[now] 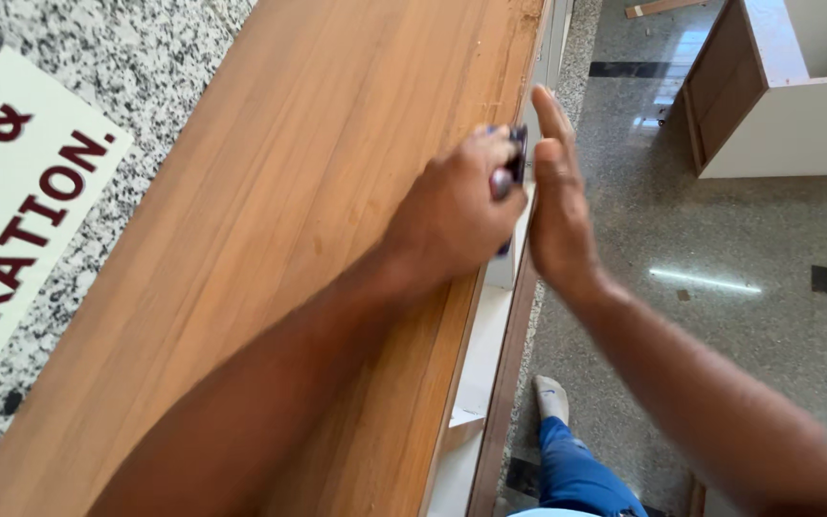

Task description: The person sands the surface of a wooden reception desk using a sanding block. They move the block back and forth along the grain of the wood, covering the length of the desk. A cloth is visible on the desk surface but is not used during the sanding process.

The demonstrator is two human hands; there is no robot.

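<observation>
On the brown wooden panel, at its right edge, my left hand clenches a small dark tool, while my right hand, flat with fingers together, presses just beside it.

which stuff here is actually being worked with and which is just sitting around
In use:
- left hand gripping a small dark tool
- right hand held flat beside it
- wooden panel, at its edge

Lying about:
- lettered sign on the granite
- cabinet unit on the floor
</observation>
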